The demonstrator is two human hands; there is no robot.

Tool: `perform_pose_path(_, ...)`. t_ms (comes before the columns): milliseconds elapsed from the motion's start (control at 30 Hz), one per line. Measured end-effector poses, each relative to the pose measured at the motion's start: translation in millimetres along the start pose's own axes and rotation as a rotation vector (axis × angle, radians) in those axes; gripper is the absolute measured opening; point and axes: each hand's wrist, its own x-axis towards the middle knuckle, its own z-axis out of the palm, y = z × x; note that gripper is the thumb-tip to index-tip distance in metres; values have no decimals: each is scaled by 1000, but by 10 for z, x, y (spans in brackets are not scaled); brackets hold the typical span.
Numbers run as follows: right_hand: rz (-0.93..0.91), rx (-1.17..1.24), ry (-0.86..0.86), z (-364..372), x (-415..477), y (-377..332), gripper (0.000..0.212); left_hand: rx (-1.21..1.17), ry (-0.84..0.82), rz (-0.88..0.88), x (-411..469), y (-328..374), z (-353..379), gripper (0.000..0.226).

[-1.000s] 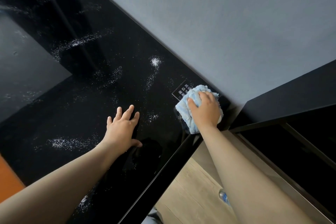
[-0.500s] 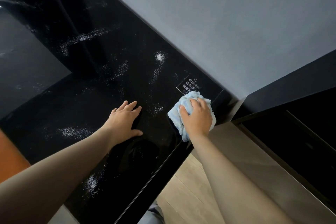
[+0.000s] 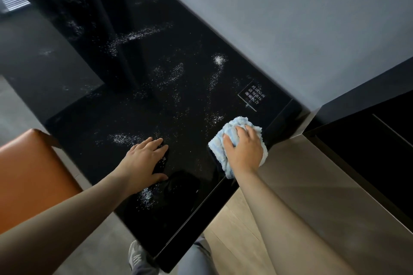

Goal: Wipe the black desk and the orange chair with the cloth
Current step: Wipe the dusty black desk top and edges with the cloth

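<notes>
My right hand (image 3: 242, 152) sits right of centre in the frame. Its fingers curl over the bunched, fluffy light-blue cloth (image 3: 216, 146), gripping it and pressing it down on the glossy black desk (image 3: 138, 116) close to the desk's right edge. I hold it bunched so there is a thick pad under my palm to take the pressure.

My left hand (image 3: 143, 161) lies flat and open at lower centre, fingers straight on the desktop and holding nothing. I think it is there to prop me as I lean over.

White powdery specks (image 3: 218, 60) are scattered in streaks from the middle of the desk toward the upper left, so most of the surface looks unwiped. The nearest patch is just left of the cloth, and a sweep leftward should catch it. A small white printed label (image 3: 252, 96) sits above the cloth, near the grey wall (image 3: 290, 18).

The orange leather-like chair (image 3: 29, 174) is at the lower left, beside the desk. Neither hand touches it, so I judge its turn comes later.
</notes>
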Motion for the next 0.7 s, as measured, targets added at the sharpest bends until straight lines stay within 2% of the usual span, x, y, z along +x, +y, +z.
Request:
perform_pose_path(267, -1, -4, -22, 42, -490, -218, 31, 52, -30, -58, -499, -290, 235, 126)
perform_pose_path(700, -4, -31, -33, 83, -1121, -509, 30, 41, -49, -65, -641, -514, 422, 121)
